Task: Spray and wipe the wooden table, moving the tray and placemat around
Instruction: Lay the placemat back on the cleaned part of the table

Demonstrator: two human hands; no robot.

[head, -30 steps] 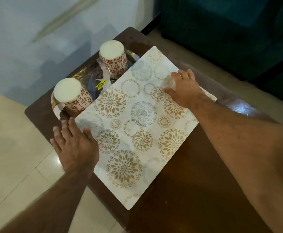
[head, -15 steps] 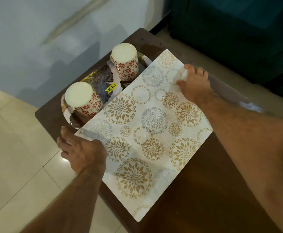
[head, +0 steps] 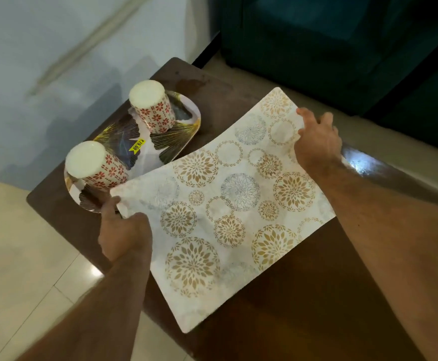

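Dark wooden table (head: pixel 303 295) on pale tiles (head: pixel 17 269); both hands, left (head: pixel 124 235), right (head: pixel 316 144), grip placemat (head: pixel 225 204) edges.

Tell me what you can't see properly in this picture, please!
All in the head view:
- Left hand: its fingers curl under the placemat, so only the thumb and back show.
- Tray: its near edge is hidden by the placemat and by the two upturned mugs.
- Yellow sticker: print too small to read.
- Wooden table: near end cut off by the picture's bottom edge.
- Right hand: fingertips hidden behind the placemat's far edge.
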